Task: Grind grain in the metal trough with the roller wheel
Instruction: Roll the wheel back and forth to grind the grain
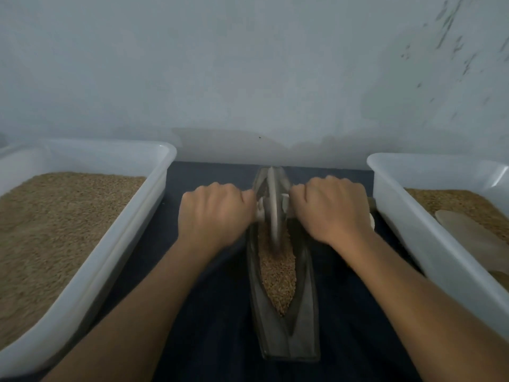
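A long boat-shaped metal trough lies lengthwise in the middle of the dark surface. Brown grain fills its groove. The thin metal roller wheel stands on edge in the far half of the trough, its lower rim in the grain. A pale axle handle sticks out on each side of the wheel. My left hand grips the left handle end and my right hand grips the right one. Both fists hide most of the handle.
A white plastic tub full of grain stands to the left. Another white tub to the right holds grain and a flat wooden scoop. A pale wall rises just behind the trough.
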Available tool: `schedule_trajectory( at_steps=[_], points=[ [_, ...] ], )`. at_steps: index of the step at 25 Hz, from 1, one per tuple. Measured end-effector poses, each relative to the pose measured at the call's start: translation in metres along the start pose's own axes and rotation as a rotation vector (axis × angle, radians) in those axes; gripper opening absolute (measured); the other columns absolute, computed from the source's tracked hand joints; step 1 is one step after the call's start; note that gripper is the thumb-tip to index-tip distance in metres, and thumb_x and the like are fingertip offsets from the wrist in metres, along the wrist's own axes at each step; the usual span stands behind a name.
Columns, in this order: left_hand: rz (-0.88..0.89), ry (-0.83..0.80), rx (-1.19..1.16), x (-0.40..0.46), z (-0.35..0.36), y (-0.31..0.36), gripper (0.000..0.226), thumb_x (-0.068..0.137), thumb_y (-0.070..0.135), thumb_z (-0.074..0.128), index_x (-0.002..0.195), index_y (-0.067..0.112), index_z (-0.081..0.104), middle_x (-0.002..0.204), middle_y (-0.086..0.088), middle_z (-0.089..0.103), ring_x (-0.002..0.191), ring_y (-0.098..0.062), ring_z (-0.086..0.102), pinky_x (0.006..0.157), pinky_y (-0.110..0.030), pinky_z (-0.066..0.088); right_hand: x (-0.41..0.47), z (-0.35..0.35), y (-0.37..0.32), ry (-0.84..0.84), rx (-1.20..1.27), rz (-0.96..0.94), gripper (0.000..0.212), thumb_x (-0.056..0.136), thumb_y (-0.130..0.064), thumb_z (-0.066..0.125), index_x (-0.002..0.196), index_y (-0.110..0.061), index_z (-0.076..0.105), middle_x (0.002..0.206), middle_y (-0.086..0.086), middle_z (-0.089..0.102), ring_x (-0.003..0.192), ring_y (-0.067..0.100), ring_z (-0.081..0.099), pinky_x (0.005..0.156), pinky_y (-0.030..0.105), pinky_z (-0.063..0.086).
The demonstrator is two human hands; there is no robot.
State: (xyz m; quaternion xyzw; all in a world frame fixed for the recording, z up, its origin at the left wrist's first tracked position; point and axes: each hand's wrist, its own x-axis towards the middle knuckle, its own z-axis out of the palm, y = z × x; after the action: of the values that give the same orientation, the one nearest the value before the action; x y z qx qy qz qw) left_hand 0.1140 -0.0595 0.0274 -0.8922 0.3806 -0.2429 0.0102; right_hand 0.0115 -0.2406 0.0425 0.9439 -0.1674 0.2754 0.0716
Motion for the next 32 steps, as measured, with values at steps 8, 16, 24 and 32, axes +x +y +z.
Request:
schedule_trajectory(
  at_steps=[8,16,24,32],
  points=[
    [-0.1,0.164,-0.124,-0.038,-0.013,0.012,0.042,0.092,0.033,0.041,0.051,0.023,0.044,0.045,0.011,0.038,0.037,-0.01,0.033,0.043,-0.023,0.017,-0.058,-0.015,-0.002,0.133,0.158,0.007,0.055,0.104,-0.042,0.023,0.057,-0.028,0.049,0.048,-0.009,0.042,0.04,0.005,0.038,0.041,0.023,0.033],
    [-0.143,-0.439,-0.241,0.075,-0.004,-0.016,0.045,0.076,0.046,0.017,0.085,0.019,0.052,0.09,-0.005,0.054,0.082,-0.028,0.052,0.076,-0.044,0.034,0.056,0.015,0.022,-0.382,0.01,-0.04,0.026,0.101,-0.027,0.026,0.083,-0.021,0.043,0.08,0.002,0.045,0.068,0.021,0.042,0.057,0.036,0.028],
    [-0.207,0.098,-0.136,0.011,-0.007,0.012,0.048,0.094,0.04,0.023,0.059,0.021,0.05,0.056,0.007,0.042,0.049,-0.015,0.035,0.05,-0.029,0.018,-0.023,0.007,0.004,0.028,0.127,0.109,0.053,0.098,-0.04,0.02,0.056,-0.021,0.047,0.053,-0.004,0.046,0.047,0.016,0.04,0.047,0.029,0.025],
    [-0.08,0.228,-0.084,-0.042,-0.015,0.015,0.042,0.1,0.029,0.041,0.058,0.026,0.044,0.05,0.011,0.037,0.041,-0.012,0.035,0.042,-0.029,0.033,-0.055,-0.008,0.0,0.134,0.173,0.028,0.053,0.101,-0.041,0.022,0.059,-0.024,0.05,0.053,-0.007,0.044,0.048,0.015,0.043,0.048,0.028,0.032]
  ],
)
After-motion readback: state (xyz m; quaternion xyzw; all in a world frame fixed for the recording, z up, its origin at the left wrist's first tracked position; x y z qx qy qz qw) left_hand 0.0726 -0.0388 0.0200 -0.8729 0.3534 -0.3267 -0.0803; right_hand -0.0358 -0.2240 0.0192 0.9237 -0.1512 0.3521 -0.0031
